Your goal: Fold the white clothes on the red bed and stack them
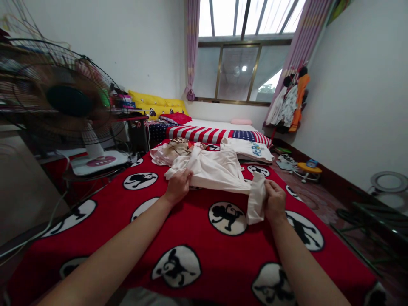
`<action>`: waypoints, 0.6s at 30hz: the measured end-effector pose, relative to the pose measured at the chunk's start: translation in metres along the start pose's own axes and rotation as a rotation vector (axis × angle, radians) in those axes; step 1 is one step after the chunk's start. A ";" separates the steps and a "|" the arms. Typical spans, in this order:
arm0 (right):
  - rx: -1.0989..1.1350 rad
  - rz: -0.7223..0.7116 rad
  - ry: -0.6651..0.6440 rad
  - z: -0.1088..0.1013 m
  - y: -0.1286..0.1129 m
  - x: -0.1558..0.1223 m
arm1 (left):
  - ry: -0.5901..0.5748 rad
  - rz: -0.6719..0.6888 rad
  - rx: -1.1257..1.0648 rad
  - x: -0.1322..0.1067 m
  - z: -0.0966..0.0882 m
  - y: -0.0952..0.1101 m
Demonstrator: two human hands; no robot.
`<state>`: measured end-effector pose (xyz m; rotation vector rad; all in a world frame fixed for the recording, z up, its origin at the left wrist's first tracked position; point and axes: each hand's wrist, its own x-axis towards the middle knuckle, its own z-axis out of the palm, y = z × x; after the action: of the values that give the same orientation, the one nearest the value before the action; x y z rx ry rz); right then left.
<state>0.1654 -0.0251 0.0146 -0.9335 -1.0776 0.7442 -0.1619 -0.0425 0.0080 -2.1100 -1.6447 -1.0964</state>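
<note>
A white shirt [216,168] lies loosely spread on the red blanket [204,225], which is patterned with black monkey figures in pale circles. My left hand [179,185] is closed on the shirt's near left edge. At the other end, my right hand [274,199] pinches a part that looks like a sleeve [256,204], lifted a little and hanging down. Behind the shirt to the left is a heap of crumpled clothes [164,153]. A stack of folded clothes [247,149], with a white printed top uppermost, rests behind it to the right.
A standing fan [98,159] is at the left, by a cluttered desk. Past the blanket is a bed with a striped cover [204,135] and yellow cushions [156,103]. A small orange stool [309,168] and a dark green metal frame [366,225] stand on the right-hand floor.
</note>
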 end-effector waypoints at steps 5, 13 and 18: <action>-0.135 0.031 -0.239 0.004 -0.006 -0.009 | -0.264 0.049 0.024 -0.015 -0.032 0.011; -0.871 -0.252 0.125 -0.017 0.010 0.008 | -0.535 0.226 0.113 -0.043 -0.086 -0.024; -1.247 -0.007 -0.136 -0.030 0.018 0.018 | -0.527 0.160 0.095 -0.042 -0.093 -0.053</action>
<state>0.1987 -0.0099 -0.0003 -1.9243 -1.6837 0.0338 -0.2510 -0.1119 0.0305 -2.5564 -1.6433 -0.4199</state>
